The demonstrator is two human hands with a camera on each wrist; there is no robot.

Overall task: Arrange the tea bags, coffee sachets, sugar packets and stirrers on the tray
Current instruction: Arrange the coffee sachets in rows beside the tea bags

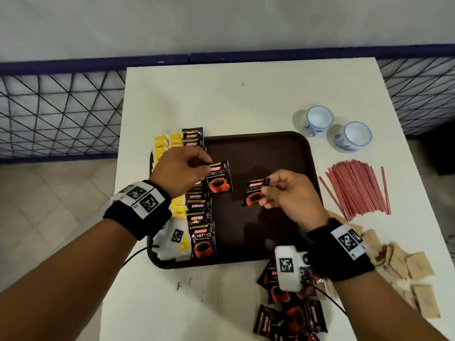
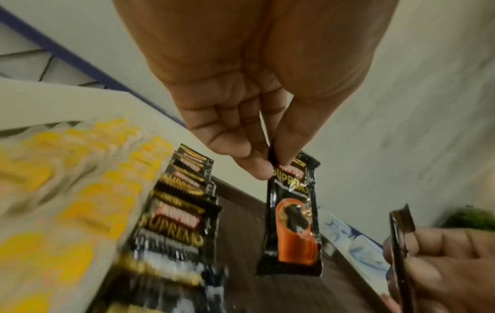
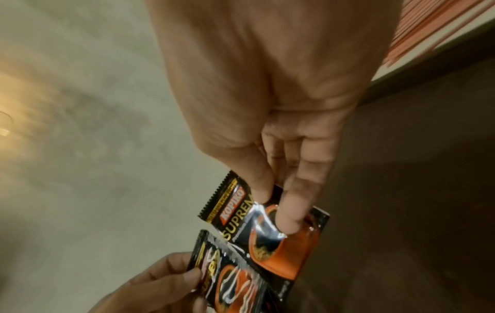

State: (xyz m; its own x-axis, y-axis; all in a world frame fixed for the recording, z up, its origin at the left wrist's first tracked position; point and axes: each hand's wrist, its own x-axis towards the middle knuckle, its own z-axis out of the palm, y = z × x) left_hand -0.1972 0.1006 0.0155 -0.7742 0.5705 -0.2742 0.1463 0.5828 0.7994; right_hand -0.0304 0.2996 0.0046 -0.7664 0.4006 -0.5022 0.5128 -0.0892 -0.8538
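At nine o'clock on the brown tray (image 1: pixel 283 143) a column of yellow tea bags (image 1: pixel 176 140) is laid along the left rim, and just beside it a column of coffee sachets (image 1: pixel 200 238) is overlapped like shingles, each label showing. Over that column, at about ten o'clock from the tray's middle, the left hand (image 1: pixel 179 168) is held; a sachet (image 1: pixel 219 177) is pinched by its top edge between thumb and fingertips (image 2: pixel 261 169), the remaining fingers curled in, and the packet hangs free above the tray floor. Toward three o'clock the right hand (image 1: pixel 288 190) pinches a second sachet (image 1: pixel 254 193) at its upper corner, thumb on the face and curled fingers behind; it too is carried clear of the tray.

The step in hand is judged to be the extending of the coffee column. It would be done well if the left sachet were lowered label-up, squared to the row, with the same overlap as its neighbours, and released only once flat, so the laid packets are not nudged. The right sachet is best kept back until then.

Off the tray, more loose sachets (image 1: pixel 293 316) lie at five o'clock, brown sugar packets (image 1: pixel 418 267) at four, red stirrers (image 1: pixel 357 188) at three, and two cups (image 1: pixel 320 119) at one.
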